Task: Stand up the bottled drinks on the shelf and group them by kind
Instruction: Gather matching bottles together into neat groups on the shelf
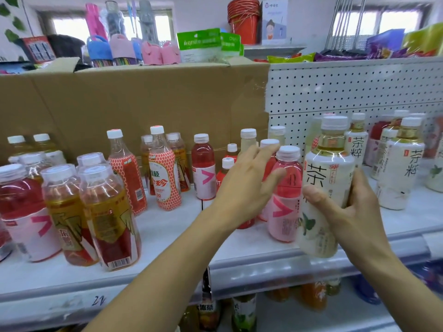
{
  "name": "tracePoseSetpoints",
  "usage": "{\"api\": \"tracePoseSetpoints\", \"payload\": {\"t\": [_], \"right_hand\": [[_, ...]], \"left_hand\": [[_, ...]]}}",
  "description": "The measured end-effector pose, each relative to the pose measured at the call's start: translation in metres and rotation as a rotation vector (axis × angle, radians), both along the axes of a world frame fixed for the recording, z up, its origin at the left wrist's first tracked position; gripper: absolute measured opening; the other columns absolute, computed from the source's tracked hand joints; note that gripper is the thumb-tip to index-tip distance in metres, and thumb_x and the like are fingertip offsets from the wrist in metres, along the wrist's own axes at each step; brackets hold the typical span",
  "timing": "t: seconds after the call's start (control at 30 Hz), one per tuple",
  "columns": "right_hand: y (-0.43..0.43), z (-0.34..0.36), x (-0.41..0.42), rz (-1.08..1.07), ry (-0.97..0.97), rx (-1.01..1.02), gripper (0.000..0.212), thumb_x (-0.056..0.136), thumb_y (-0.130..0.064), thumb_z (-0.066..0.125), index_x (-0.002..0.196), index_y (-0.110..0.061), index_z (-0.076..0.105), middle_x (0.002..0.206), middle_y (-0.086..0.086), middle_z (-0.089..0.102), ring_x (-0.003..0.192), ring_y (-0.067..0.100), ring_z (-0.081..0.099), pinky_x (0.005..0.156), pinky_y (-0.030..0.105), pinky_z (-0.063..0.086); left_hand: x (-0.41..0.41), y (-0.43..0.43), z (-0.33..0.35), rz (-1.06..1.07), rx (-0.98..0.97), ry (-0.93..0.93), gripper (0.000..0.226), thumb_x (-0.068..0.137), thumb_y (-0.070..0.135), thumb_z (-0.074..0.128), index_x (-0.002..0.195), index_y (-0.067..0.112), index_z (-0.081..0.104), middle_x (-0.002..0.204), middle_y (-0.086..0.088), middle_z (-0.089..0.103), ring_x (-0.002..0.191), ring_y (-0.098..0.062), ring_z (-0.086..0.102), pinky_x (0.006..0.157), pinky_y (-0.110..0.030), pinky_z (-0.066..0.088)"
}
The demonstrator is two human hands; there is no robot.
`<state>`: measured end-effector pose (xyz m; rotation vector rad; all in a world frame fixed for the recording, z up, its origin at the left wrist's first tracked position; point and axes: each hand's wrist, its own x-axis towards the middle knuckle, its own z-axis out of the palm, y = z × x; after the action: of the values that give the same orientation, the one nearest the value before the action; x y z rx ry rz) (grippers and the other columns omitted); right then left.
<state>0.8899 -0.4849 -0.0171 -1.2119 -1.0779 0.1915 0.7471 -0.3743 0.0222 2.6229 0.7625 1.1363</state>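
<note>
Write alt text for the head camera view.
The right hand grips a white-labelled tea bottle while the left hand rests straight fingers against pink drink bottles beside it. Other upright bottles line the white shelf before a cardboard box.

Cardboard box (134, 104) at back; red buckets (243, 19), snack pkts (291, 58) above

Bottled drinks on the shelf (167, 226), counted by kind.
There were four pink V-label drinks (203, 171), about six amber teas (107, 219) with red-and-gold labels, two lychee drinks (164, 178) in red honeycomb wrap, two small red bottles (227, 164), two pale bottles (248, 142) at the back, and at least six white-labelled tea bottles (402, 168); further caps behind were too hidden to sort.
</note>
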Motion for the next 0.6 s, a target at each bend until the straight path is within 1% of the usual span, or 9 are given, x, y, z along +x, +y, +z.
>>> {"api": "tracePoseSetpoints", "payload": {"t": [0.1, 0.17, 0.23, 0.27, 0.33, 0.4, 0.43, 0.5, 0.6], "right_hand": [[-0.006, -0.003, -0.011, 0.034, 0.028, 0.018, 0.051, 0.066, -0.049, 0.078, 0.108, -0.036, 0.053, 0.099, -0.016, 0.071, 0.087, 0.0, 0.069, 0.068, 0.023, 0.054], [-0.009, -0.006, -0.021, 0.078, 0.033, 0.013, 0.051, 0.068, -0.051, 0.083, 0.108, -0.04, 0.053, 0.099, -0.021, 0.07, 0.087, 0.0, 0.069, 0.06, 0.019, 0.056], [-0.008, -0.006, -0.033, 0.148, 0.024, -0.014, 0.049, 0.069, -0.049, 0.079, 0.109, -0.044, 0.051, 0.1, -0.022, 0.07, 0.088, 0.0, 0.069, 0.06, 0.015, 0.056], [-0.006, -0.005, -0.04, 0.201, 0.024, -0.03, 0.049, 0.071, -0.047, 0.081, 0.11, -0.045, 0.05, 0.1, -0.022, 0.07, 0.088, 0.0, 0.069, 0.062, 0.015, 0.056], [0.001, -0.005, -0.056, 0.309, 0.042, -0.061, 0.049, 0.071, -0.044, 0.075, 0.111, -0.041, 0.049, 0.1, -0.019, 0.07, 0.089, 0.004, 0.071, 0.065, 0.02, 0.058], [0.01, -0.004, -0.074, 0.383, 0.056, -0.092, 0.051, 0.068, -0.046, 0.07, 0.113, -0.039, 0.048, 0.101, -0.018, 0.069, 0.092, 0.004, 0.071, 0.067, 0.025, 0.06], [0.015, -0.003, -0.083, 0.417, 0.058, -0.102, 0.052, 0.067, -0.046, 0.07, 0.115, -0.038, 0.048, 0.101, -0.019, 0.07, 0.093, 0.003, 0.07, 0.069, 0.026, 0.06], [0.025, -0.002, -0.101, 0.483, 0.046, -0.122, 0.055, 0.067, -0.046, 0.069, 0.118, -0.034, 0.05, 0.099, -0.02, 0.07, 0.093, 0.001, 0.07, 0.074, 0.026, 0.059], [0.041, 0.001, -0.126, 0.603, 0.005, -0.183, 0.056, 0.068, -0.043, 0.07, 0.119, -0.027, 0.051, 0.098, -0.018, 0.071, 0.091, -0.001, 0.069, 0.073, 0.019, 0.055]], "left_hand": [[-0.021, -0.014, -0.01, -0.06, -0.101, -0.12, 0.049, 0.102, 0.039, 0.049, 0.148, 0.025, 0.042, 0.133, 0.006, 0.052, 0.122, -0.007, 0.049, 0.104, -0.031, 0.043], [-0.035, -0.025, -0.02, -0.115, -0.227, -0.177, 0.057, 0.097, 0.055, 0.044, 0.148, 0.03, 0.041, 0.133, 0.012, 0.054, 0.121, 0.0, 0.051, 0.104, -0.034, 0.047], [-0.047, -0.037, -0.031, -0.175, -0.364, -0.151, 0.069, 0.088, 0.068, 0.047, 0.149, 0.039, 0.033, 0.132, 0.019, 0.053, 0.118, 0.003, 0.052, 0.101, -0.033, 0.05], [-0.053, -0.042, -0.036, -0.201, -0.425, -0.115, 0.074, 0.084, 0.069, 0.054, 0.15, 0.046, 0.028, 0.133, 0.021, 0.051, 0.119, 0.004, 0.051, 0.102, -0.032, 0.049], [-0.062, -0.049, -0.043, -0.235, -0.518, -0.063, 0.09, 0.077, 0.056, 0.074, 0.145, 0.06, 0.016, 0.136, 0.03, 0.046, 0.121, 0.007, 0.05, 0.105, -0.026, 0.046], [-0.074, -0.049, -0.048, -0.211, -0.551, -0.081, 0.105, 0.074, 0.038, 0.085, 0.147, 0.059, 0.012, 0.136, 0.032, 0.048, 0.12, 0.007, 0.052, 0.102, -0.025, 0.049], [-0.082, -0.045, -0.049, -0.182, -0.554, -0.117, 0.104, 0.075, 0.03, 0.085, 0.149, 0.053, 0.015, 0.134, 0.029, 0.052, 0.118, 0.004, 0.056, 0.099, -0.028, 0.052], [-0.097, -0.04, -0.052, -0.126, -0.56, -0.212, 0.092, 0.079, 0.017, 0.083, 0.149, 0.04, 0.028, 0.128, 0.025, 0.059, 0.113, -0.001, 0.061, 0.094, -0.033, 0.056], [-0.122, -0.04, -0.057, -0.027, -0.547, -0.294, 0.081, 0.08, 0.013, 0.082, 0.143, 0.037, 0.036, 0.123, 0.024, 0.062, 0.112, 0.004, 0.061, 0.094, -0.031, 0.056]]}}
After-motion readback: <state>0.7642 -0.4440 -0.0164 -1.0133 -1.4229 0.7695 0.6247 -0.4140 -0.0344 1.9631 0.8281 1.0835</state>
